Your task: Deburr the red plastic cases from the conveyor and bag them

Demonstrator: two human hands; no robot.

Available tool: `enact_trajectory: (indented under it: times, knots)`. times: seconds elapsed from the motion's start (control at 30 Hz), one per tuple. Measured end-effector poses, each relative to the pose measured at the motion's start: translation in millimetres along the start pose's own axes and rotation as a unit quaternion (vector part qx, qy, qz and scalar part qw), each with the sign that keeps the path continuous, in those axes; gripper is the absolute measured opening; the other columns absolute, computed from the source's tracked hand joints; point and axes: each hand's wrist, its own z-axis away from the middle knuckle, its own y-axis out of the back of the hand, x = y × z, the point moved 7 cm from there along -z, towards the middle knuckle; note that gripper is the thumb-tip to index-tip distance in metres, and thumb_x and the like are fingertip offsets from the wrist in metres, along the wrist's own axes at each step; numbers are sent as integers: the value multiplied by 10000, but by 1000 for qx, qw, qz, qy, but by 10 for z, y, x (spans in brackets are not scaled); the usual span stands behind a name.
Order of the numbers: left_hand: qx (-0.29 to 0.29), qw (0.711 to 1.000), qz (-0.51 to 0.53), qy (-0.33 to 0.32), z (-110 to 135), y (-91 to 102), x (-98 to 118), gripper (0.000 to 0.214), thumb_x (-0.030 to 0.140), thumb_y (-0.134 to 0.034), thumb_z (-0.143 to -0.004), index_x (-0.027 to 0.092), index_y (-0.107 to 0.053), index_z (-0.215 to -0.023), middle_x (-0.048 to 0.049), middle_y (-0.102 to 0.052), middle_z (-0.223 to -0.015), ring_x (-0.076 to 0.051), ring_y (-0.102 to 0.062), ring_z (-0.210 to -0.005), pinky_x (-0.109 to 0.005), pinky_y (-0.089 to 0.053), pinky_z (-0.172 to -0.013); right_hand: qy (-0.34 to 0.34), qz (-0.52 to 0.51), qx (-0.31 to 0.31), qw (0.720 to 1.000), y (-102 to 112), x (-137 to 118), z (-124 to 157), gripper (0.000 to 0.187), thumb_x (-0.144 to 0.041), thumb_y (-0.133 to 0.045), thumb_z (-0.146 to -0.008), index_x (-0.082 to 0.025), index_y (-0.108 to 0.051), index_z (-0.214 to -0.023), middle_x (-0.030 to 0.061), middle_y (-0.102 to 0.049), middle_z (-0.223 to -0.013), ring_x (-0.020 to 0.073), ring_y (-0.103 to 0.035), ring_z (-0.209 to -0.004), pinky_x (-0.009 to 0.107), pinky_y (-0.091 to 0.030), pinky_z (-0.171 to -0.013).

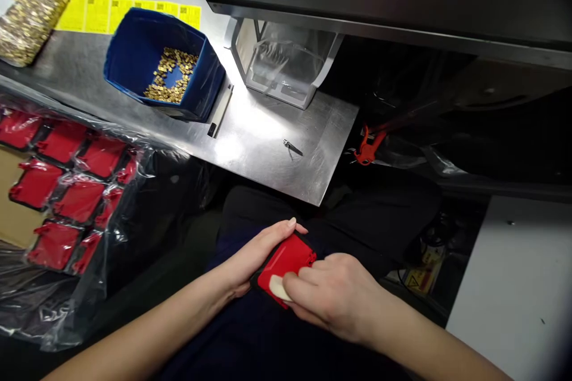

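Note:
My left hand (pixel 254 253) cups a flat red plastic part (pixel 288 262) from the left, over my lap. Its fingers are wrapped round the part's far edge. My right hand (pixel 333 294) is closed on the part's right side, with the thumb pressed on its near face. Up on the steel worktop (pixel 268 137) stands a blue bin (pixel 134 53) with several small gold pieces (pixel 172 74) lying in it.
A plastic-lined box (pixel 134 232) with several red parts (pixel 80 199) sits at the left. A bag of gold pieces (pixel 27 6) and a yellow label strip (pixel 98 12) lie at the back left. A clear holder (pixel 281 62), a small metal clip (pixel 292 147) and an orange clamp (pixel 369 146) are nearby.

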Motion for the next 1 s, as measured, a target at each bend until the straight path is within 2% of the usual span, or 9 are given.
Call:
enact_trajectory:
  times: [0.2, 0.4, 0.53, 0.73, 0.87, 1.0]
  knots:
    - [-1, 1000, 17, 15, -22, 34, -61, 438, 602, -628, -919, 196, -697, -1070, -58, -751, -875, -201, -679, -764, -305, -533, -722, -26, -6, -58, 998, -45, 79, 3, 192, -327, -437, -1070, -253, -576, -959, -28, -680, -711, 129, -587, -579, 328, -211, -521]
    - [5, 1000, 23, 8, -5, 62, -91, 455, 620, -596, -934, 206, -685, -1103, -67, -763, -941, -208, -690, -822, -313, -533, -777, -58, 12, -68, 996, -136, 19, -3, 199, -323, -408, -1076, -250, -566, -978, -27, -680, -730, 144, -600, -579, 339, -196, -518]
    - [9, 1000, 26, 7, 5, 101, -120, 473, 625, -588, -938, 184, -683, -1081, -84, -760, -962, -230, -695, -884, -341, -532, -843, -86, 2, -53, 995, -150, 8, -17, 232, -365, -382, -1088, -261, -536, -949, -34, -685, -734, 150, -626, -597, 337, -196, -518]
    - [20, 1000, 4, -21, 52, 155, -104, 445, 612, -574, -952, 203, -679, -1092, -66, -757, -965, -225, -684, -883, -332, -521, -837, -106, -5, -62, 992, -156, -31, -47, 218, -344, -407, -1077, -250, -505, -906, -37, -693, -725, 143, -643, -595, 326, -198, -520]
    - [11, 1000, 5, -12, 81, 156, -102, 466, 634, -533, -960, 222, -658, -1138, -72, -756, -1005, -243, -680, -898, -355, -524, -828, -121, -6, -73, 990, -145, -45, -78, 162, -308, -469, -1046, -255, -492, -895, -63, -695, -725, 131, -642, -587, 318, -187, -515]
    - [23, 999, -23, -38, 98, 173, -51, 437, 609, -556, -960, 210, -670, -1097, -61, -744, -973, -234, -664, -909, -345, -507, -861, -139, -4, -74, 988, -127, -30, -66, 148, -314, -470, -1045, -258, -491, -909, -70, -705, -741, 130, -655, -609, 314, -180, -518]
